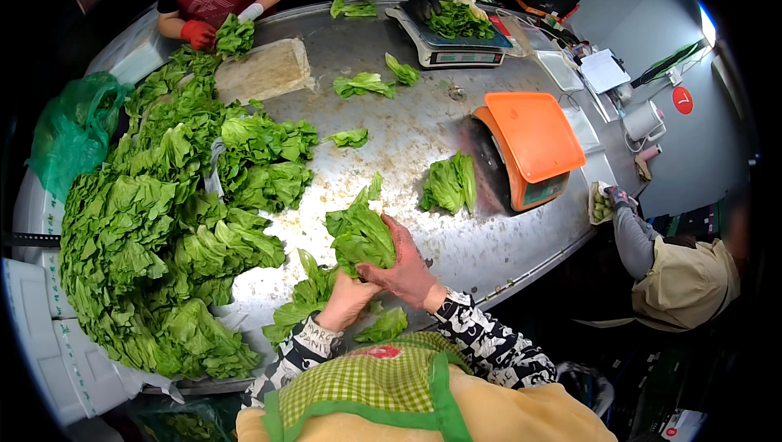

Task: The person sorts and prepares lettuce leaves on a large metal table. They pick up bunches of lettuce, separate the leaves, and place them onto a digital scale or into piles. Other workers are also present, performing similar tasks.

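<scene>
A bunch of lettuce (357, 234) is held above the near part of the metal table (326, 173), just in front of the person. Its long axis runs roughly away from the body, tipped slightly left; the leafy end points to the far side, and the end near the hands is partly hidden. The left hand (349, 302) curls its fingers around the near end, while the right hand (401, 267), in a reddish glove, closes over the right side. Loose leaves (308, 294) lie beside the left hand, the big lettuce pile (130, 222) farther left.
</scene>
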{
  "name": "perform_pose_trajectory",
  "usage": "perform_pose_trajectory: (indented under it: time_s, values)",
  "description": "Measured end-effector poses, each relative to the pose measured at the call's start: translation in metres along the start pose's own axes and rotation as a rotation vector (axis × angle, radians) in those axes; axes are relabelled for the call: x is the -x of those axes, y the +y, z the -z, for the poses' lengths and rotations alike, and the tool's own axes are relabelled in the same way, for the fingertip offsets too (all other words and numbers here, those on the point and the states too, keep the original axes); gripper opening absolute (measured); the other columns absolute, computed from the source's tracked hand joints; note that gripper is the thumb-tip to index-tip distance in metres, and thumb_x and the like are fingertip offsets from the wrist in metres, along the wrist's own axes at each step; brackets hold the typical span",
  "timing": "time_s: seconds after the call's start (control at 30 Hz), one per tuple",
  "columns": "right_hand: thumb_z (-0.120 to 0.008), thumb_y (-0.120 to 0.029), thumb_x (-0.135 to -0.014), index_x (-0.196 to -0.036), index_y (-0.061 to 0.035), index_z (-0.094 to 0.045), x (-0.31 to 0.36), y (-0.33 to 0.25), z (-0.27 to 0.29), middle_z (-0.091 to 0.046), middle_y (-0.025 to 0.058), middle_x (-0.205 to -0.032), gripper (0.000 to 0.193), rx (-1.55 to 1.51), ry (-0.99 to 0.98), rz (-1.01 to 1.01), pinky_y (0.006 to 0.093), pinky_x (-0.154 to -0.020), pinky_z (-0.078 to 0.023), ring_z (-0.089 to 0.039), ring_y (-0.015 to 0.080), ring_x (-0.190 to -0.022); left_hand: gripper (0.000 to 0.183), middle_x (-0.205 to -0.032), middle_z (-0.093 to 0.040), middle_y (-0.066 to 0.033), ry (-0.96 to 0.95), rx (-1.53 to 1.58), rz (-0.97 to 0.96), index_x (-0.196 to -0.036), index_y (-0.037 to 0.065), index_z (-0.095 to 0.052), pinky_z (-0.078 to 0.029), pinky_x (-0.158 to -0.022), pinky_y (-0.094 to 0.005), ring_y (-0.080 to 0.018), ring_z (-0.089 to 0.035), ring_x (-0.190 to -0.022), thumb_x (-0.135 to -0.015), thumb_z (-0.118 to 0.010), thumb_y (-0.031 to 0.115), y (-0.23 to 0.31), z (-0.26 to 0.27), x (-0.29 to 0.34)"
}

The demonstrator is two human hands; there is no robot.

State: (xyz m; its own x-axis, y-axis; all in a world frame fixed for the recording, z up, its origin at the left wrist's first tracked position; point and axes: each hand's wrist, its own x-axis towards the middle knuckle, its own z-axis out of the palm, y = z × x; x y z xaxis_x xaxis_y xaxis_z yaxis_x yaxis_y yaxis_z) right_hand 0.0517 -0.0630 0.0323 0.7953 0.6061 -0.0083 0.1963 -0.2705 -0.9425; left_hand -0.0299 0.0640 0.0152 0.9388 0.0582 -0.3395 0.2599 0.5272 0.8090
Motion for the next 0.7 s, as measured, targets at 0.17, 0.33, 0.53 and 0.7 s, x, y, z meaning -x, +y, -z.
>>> perform_pose_trajectory:
  time_s: [0.17, 0.33, 0.53, 0.7]
  values:
    - [-0.082, -0.027, -0.075, -0.148, 0.0011, -0.025, -0.008, -0.028, 0.026, -0.039, 0.0181, -0.14, 0.098, 0.304, -0.019, 0.134, 0.0358, -0.109, -0.035, -0.044, 0.0257, -0.129, 0.059, -0.124, -0.06, -0.0084, -0.028, -0.134, 0.018, -0.131, 0.001, -0.05, -0.051, -0.092, -0.033, -0.0182, -0.06, -0.11, -0.078, -0.075, -0.001, 0.009, -0.012, -0.01]
    - [-0.081, -0.024, -0.075, -0.146, -0.0008, -0.032, -0.021, -0.03, 0.078, -0.047, 0.0167, -0.135, 0.089, -0.009, 0.178, 0.072, 0.0358, -0.103, -0.042, -0.049, 0.0255, -0.123, 0.075, -0.127, -0.051, -0.0098, -0.168, -0.074, -0.098, -0.142, 0.001, -0.035, -0.051, -0.093, -0.0325, -0.0196, -0.056, -0.112, -0.08, -0.076, 0.0, 0.022, -0.026, -0.022]
    - [-0.075, -0.011, -0.078, -0.141, -0.0017, -0.038, -0.061, -0.022, 0.249, -0.057, 0.0138, -0.127, 0.073, 0.416, 0.678, 0.163, 0.0334, -0.095, -0.051, -0.059, 0.0198, -0.113, 0.062, -0.126, -0.05, -0.0095, -0.091, -0.145, 0.008, -0.137, -0.001, -0.042, -0.049, -0.096, -0.0315, -0.0179, -0.056, -0.108, -0.084, -0.074, 0.003, 0.0, 0.0, -0.014]
    - [-0.078, -0.035, -0.074, -0.137, -0.0046, -0.045, -0.089, 0.042, 0.381, -0.053, 0.0206, -0.13, 0.078, 0.964, 0.691, -0.13, 0.0403, -0.1, -0.044, -0.054, 0.0338, -0.119, 0.052, -0.112, -0.057, -0.0085, -0.08, -0.415, -0.11, -0.123, 0.0, -0.053, -0.05, -0.089, -0.031, -0.0165, -0.057, -0.1, -0.08, -0.078, 0.012, -0.035, 0.0, -0.008]
